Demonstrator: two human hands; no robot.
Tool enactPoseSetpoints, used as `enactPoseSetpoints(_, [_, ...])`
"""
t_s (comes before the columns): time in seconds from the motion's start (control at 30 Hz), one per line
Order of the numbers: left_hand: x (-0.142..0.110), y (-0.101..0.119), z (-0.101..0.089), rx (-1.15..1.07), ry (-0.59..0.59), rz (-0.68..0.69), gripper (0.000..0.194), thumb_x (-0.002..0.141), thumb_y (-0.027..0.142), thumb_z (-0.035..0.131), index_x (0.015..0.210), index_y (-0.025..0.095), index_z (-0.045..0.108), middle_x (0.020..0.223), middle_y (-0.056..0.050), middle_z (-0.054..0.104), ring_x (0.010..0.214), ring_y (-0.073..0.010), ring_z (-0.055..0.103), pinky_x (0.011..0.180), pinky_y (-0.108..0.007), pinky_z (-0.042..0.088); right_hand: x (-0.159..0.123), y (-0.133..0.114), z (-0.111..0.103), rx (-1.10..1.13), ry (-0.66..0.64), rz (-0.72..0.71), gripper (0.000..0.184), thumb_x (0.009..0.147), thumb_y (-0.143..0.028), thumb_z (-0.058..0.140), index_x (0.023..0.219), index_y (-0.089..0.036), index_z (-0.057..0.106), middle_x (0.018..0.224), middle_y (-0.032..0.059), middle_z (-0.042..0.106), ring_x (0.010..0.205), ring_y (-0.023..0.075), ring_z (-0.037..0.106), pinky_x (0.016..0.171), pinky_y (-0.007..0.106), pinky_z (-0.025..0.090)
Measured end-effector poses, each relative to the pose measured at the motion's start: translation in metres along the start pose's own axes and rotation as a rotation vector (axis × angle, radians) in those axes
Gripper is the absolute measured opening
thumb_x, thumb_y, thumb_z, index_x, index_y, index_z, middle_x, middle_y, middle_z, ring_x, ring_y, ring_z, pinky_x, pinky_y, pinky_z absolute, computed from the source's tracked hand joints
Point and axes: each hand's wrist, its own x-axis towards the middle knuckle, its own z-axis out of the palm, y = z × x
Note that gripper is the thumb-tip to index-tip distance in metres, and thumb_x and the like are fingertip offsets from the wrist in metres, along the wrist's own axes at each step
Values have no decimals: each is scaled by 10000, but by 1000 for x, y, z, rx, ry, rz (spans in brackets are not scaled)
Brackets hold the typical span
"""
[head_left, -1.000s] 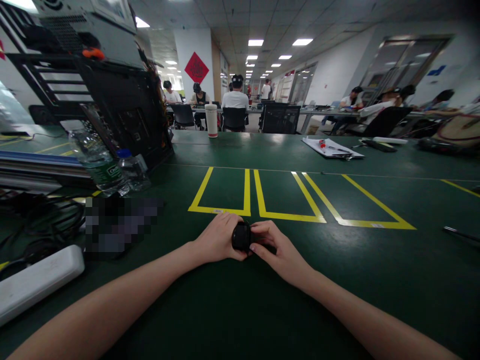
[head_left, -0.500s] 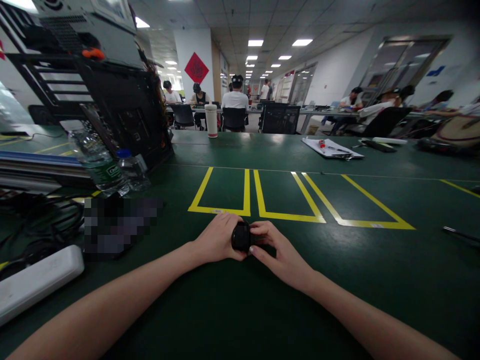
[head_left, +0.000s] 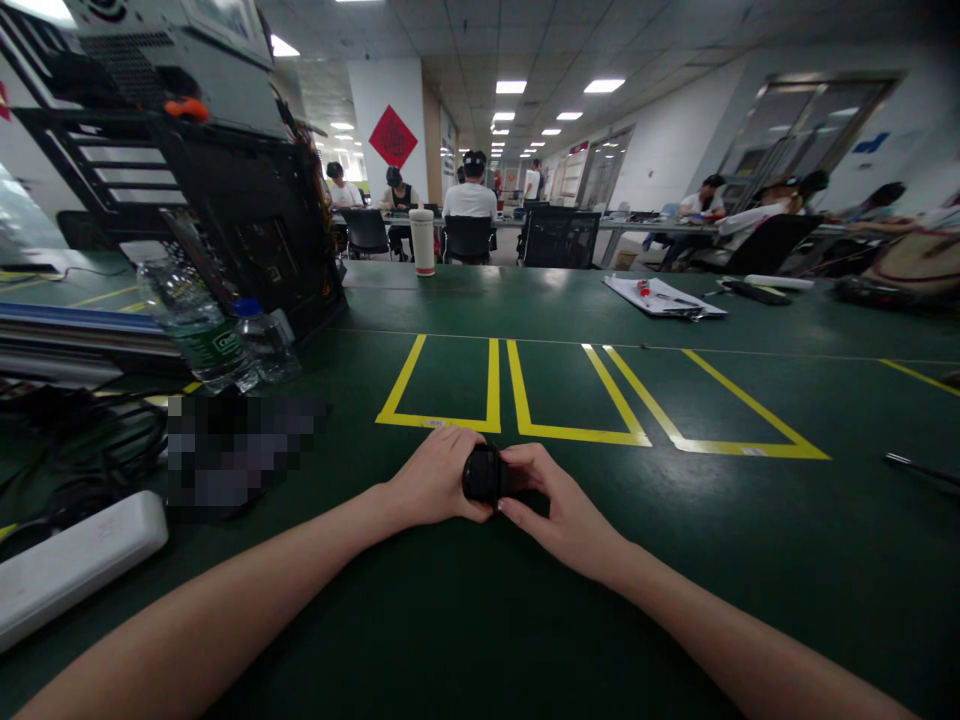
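A small round black object [head_left: 484, 473] rests low over the green table [head_left: 465, 620], just in front of the yellow taped boxes [head_left: 525, 400]. My left hand [head_left: 433, 480] is closed round its left side, knuckles up. My right hand [head_left: 553, 505] pinches its right side with thumb and fingers. Both forearms reach in from the bottom edge. What the black object is cannot be made out.
Water bottles [head_left: 199, 325] and a black equipment frame [head_left: 225, 220] stand at the left, with cables and a white power strip [head_left: 71, 565] nearer me. A white cup [head_left: 424, 240] and a clipboard [head_left: 664, 297] lie farther back. People sit at desks beyond.
My right hand's fingers have shifted slightly on the black object; otherwise both hands stay in place.
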Motion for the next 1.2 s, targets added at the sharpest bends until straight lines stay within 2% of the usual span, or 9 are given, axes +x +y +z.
enactPoseSetpoints(0.2, [0,0,0,-13,5,-4,526,551,384,690,963,162,451,907,-61,527,832,-233,508,741,-368,412,0,0,1,24,29,19,239,793,-154,495,1010,-241,443,1074,34,465,970,171,522,844,379,476])
enactPoseSetpoints(0.4, [-1,0,-1,-14,-6,-1,526,566,397,684,971,157,449,910,-57,522,826,-218,496,731,-348,415,1,1,0,27,10,122,342,794,-182,505,1110,-240,389,1066,44,505,973,183,530,841,397,470])
enactPoseSetpoints(0.67, [-1,1,-3,-12,-14,6,525,572,378,684,983,150,449,931,-60,521,845,-218,489,759,-346,404,-2,-2,-1,-34,9,-15,349,756,-114,528,1059,-248,420,1114,33,438,1020,181,482,881,387,446])
enactPoseSetpoints(0.87, [0,0,0,9,5,13,536,553,382,692,964,137,453,900,-65,523,819,-219,488,733,-339,405,-1,-1,0,2,21,23,246,796,-146,487,1020,-234,438,1097,34,446,993,170,501,860,375,464])
enactPoseSetpoints(1.07, [0,-2,2,11,15,12,545,551,388,694,971,142,449,900,-59,518,820,-217,485,738,-345,403,1,-1,0,9,-2,106,347,797,-170,493,1118,-238,379,1076,46,492,981,177,517,865,392,453])
enactPoseSetpoints(1.2, [-1,-1,0,-4,0,9,537,561,384,690,977,148,445,913,-54,517,826,-210,484,741,-340,404,0,-2,-1,-17,-2,32,350,766,-139,522,1082,-239,409,1084,36,473,1000,179,498,878,384,442])
